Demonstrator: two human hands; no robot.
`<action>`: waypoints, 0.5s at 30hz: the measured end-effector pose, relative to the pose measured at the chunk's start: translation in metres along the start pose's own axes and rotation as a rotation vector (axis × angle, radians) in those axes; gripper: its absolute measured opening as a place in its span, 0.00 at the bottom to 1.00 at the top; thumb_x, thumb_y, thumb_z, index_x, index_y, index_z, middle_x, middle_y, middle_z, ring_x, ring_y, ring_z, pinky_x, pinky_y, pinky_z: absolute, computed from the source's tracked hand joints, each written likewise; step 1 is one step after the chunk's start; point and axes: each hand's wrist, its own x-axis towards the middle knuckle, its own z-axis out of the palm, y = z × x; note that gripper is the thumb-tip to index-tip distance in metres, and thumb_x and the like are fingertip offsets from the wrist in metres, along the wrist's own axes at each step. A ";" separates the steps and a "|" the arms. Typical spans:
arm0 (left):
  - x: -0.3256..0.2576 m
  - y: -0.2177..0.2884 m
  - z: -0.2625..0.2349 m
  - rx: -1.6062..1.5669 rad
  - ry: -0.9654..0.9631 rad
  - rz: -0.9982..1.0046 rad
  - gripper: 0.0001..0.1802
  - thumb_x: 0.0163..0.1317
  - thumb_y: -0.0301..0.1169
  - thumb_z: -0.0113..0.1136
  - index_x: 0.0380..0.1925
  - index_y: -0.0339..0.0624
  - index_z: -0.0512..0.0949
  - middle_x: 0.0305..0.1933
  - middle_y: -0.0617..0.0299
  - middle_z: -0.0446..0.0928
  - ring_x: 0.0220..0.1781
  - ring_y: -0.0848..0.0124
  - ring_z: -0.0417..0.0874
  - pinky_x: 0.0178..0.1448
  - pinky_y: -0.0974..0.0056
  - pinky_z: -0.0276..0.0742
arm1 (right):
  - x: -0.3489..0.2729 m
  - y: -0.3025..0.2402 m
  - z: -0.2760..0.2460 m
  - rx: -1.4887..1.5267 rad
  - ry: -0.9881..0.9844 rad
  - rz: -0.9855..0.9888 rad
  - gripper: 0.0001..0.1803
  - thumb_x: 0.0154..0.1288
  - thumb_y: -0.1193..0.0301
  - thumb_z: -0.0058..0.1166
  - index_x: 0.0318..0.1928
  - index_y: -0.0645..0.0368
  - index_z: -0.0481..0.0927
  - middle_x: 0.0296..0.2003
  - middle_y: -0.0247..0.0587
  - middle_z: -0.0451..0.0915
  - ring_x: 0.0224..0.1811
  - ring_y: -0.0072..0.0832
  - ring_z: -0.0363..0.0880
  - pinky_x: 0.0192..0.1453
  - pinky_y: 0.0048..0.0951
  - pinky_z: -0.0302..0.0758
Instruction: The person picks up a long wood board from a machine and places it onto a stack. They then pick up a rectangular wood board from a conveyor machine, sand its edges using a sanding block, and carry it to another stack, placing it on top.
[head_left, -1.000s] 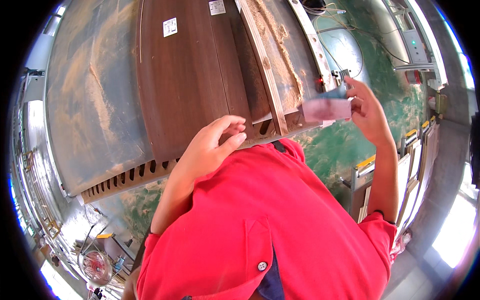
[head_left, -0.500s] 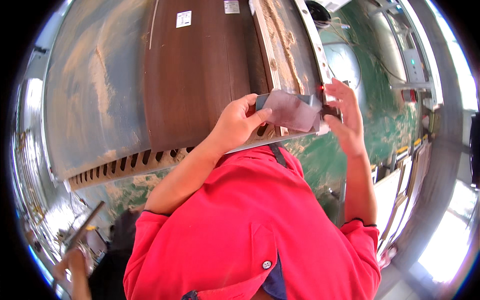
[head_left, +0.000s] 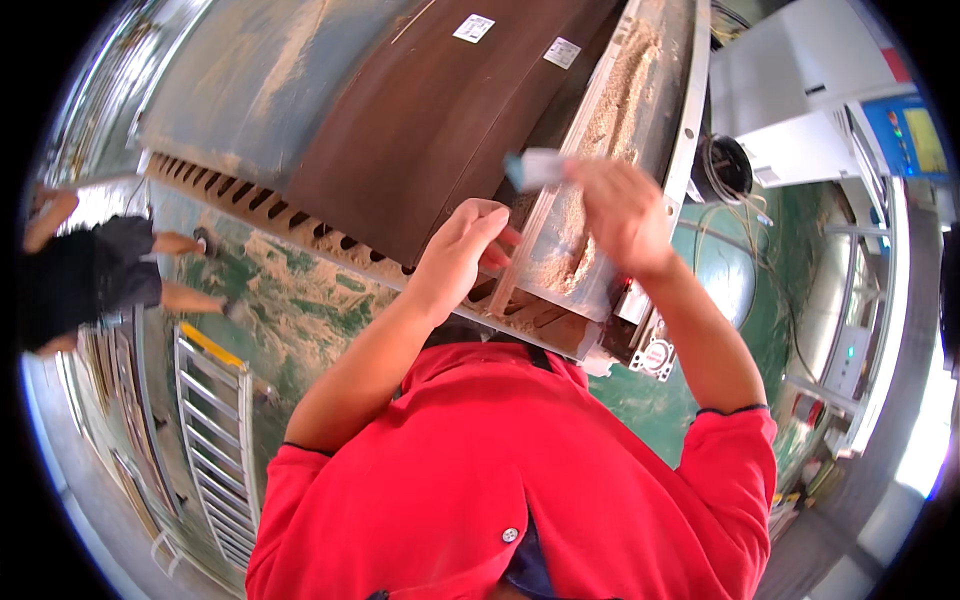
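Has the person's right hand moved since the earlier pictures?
Yes, leftward: the right hand was to the right of the pale rail; now it is left of it, above the sawdust.

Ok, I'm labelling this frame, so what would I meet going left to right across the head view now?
Black-clothed co-worker, silver ladder-like metal rack, bare left hand, blurred pale teal-ended pad, bare right hand, black round container, blue rectangular control panel.

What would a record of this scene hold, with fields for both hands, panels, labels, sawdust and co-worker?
Left hand: loosely curled, nothing visibly held
Right hand: grips a motion-blurred pale pad
Brown panels: lying on a grey table
White labels: two, on the panels
Sawdust: ridge right of the panels
Co-worker: far left, dark clothing
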 end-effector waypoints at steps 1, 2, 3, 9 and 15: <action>-0.006 -0.009 0.003 0.168 0.061 0.122 0.16 0.64 0.34 0.54 0.48 0.37 0.69 0.41 0.60 0.75 0.36 0.76 0.75 0.43 0.69 0.72 | 0.002 0.019 0.000 -0.041 -0.027 0.124 0.15 0.49 0.86 0.50 0.41 0.65 0.77 0.37 0.47 0.81 0.37 0.39 0.81 0.43 0.37 0.77; -0.015 -0.018 0.007 0.328 0.103 0.248 0.17 0.64 0.33 0.54 0.50 0.36 0.68 0.43 0.59 0.75 0.35 0.76 0.75 0.43 0.70 0.72 | 0.005 0.040 0.002 -0.131 0.030 0.138 0.15 0.51 0.85 0.51 0.42 0.63 0.78 0.37 0.47 0.82 0.39 0.39 0.80 0.46 0.37 0.76; -0.025 -0.026 0.008 0.503 0.141 0.331 0.18 0.64 0.31 0.54 0.51 0.35 0.67 0.45 0.57 0.75 0.34 0.77 0.75 0.43 0.70 0.72 | 0.010 0.057 0.009 -0.238 0.086 0.158 0.15 0.55 0.82 0.47 0.43 0.61 0.78 0.40 0.44 0.81 0.42 0.37 0.80 0.48 0.36 0.75; -0.061 -0.048 0.002 0.823 0.123 0.327 0.37 0.53 0.38 0.66 0.60 0.37 0.62 0.58 0.50 0.65 0.57 0.60 0.72 0.59 0.61 0.68 | -0.002 0.093 0.051 -0.345 -0.153 0.155 0.19 0.60 0.76 0.43 0.51 0.59 0.77 0.54 0.42 0.76 0.61 0.35 0.70 0.65 0.35 0.64; -0.062 -0.060 -0.004 1.108 0.056 0.481 0.39 0.52 0.42 0.67 0.61 0.39 0.63 0.61 0.49 0.65 0.58 0.52 0.71 0.60 0.57 0.69 | -0.010 0.076 0.055 -0.352 -0.125 0.252 0.18 0.59 0.77 0.43 0.50 0.59 0.78 0.54 0.42 0.76 0.59 0.35 0.72 0.65 0.35 0.65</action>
